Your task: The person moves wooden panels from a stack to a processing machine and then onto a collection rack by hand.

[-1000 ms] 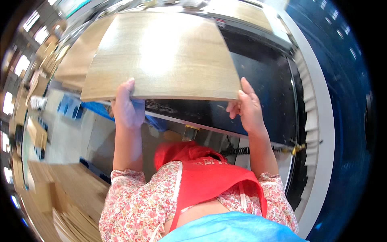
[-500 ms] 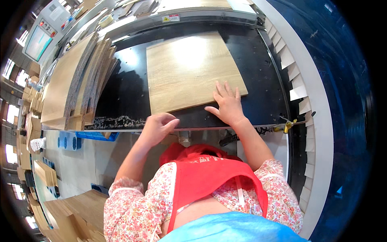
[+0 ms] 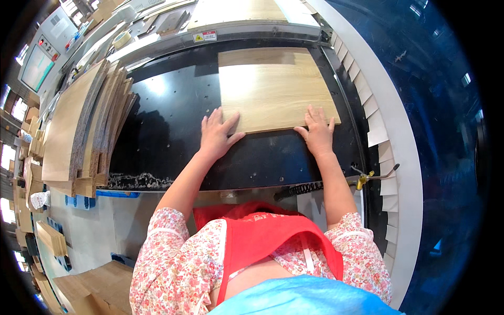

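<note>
A pale wood-grain panel (image 3: 275, 86) lies flat on the black machine table (image 3: 173, 115), toward its right side. My left hand (image 3: 216, 134) rests at the panel's near left corner, fingers spread, with the thumb and a finger against the edge. At the near right corner my right hand (image 3: 318, 131) has its fingertips on top of the panel and its thumb by the front edge. Both hands are open and flat, gripping nothing.
Several wood-grain panels (image 3: 79, 126) lean in a stack on the table's left end. A grey rail with white flaps (image 3: 375, 126) borders the right side, near a yellow fitting (image 3: 362, 181). A control cabinet with a screen (image 3: 39, 65) stands at the far left.
The panel has slid away from me and to the right, and now lies straighter on the table. My left hand has come forward from the table edge onto the panel's corner.
</note>
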